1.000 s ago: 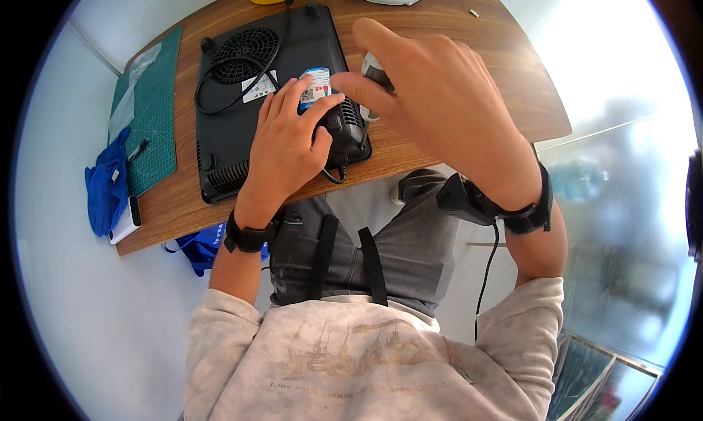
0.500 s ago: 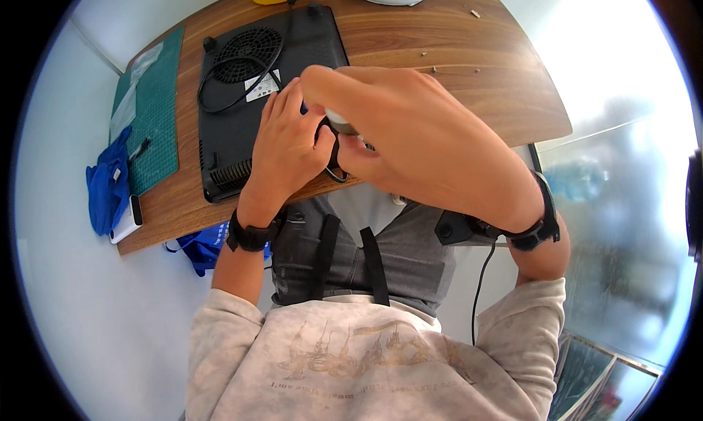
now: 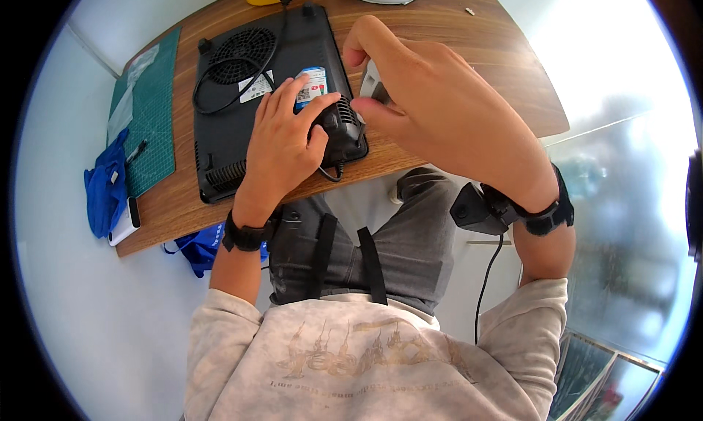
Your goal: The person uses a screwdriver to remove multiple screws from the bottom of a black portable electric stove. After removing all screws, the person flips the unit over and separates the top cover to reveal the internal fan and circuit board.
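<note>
Left hand flat on upturned black cooker, fingers spread over its label, right hand beside it, fingertips pinched on small grey object, wooden table beneath.

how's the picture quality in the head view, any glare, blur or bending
Head view: strong fisheye, so the wooden table edge bends and a black rim rings the frame; the upper right is washed out by bright light; the right hand, close to the lens, looks oversized and slightly soft; the left hand and black appliance are evenly lit and sharp.
</note>
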A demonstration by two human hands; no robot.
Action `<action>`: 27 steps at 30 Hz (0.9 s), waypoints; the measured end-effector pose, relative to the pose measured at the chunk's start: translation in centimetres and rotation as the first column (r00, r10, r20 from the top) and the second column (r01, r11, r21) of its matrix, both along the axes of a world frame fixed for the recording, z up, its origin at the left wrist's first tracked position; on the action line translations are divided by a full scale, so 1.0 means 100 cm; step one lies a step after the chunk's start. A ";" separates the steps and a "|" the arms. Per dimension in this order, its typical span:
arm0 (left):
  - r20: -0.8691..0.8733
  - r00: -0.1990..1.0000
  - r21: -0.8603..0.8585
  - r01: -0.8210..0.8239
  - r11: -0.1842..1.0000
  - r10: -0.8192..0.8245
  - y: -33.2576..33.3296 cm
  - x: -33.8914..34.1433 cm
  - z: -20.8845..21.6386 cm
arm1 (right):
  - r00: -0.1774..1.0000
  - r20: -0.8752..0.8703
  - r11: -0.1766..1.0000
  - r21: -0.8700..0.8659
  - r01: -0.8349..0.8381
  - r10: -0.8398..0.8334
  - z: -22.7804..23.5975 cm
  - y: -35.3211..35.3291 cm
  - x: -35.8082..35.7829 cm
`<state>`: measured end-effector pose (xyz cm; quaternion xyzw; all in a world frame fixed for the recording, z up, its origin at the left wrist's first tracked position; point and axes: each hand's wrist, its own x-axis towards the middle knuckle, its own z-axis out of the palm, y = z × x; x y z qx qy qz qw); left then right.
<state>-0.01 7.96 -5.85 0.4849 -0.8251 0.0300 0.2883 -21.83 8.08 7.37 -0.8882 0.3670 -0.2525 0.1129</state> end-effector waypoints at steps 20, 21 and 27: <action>0.025 1.000 0.010 -0.009 1.000 0.009 -0.001 0.001 -0.001 | 0.998 0.050 0.992 -0.123 -0.034 0.040 -0.003 0.003 0.003; 0.027 1.000 0.012 -0.014 1.000 0.014 -0.001 0.001 -0.002 | 0.998 0.033 0.991 -0.127 -0.049 0.053 -0.002 0.003 0.004; -0.015 1.000 0.026 0.016 1.000 -0.015 -0.002 -0.002 0.001 | 0.989 -0.038 0.973 -0.188 0.133 -0.142 -0.002 0.009 0.005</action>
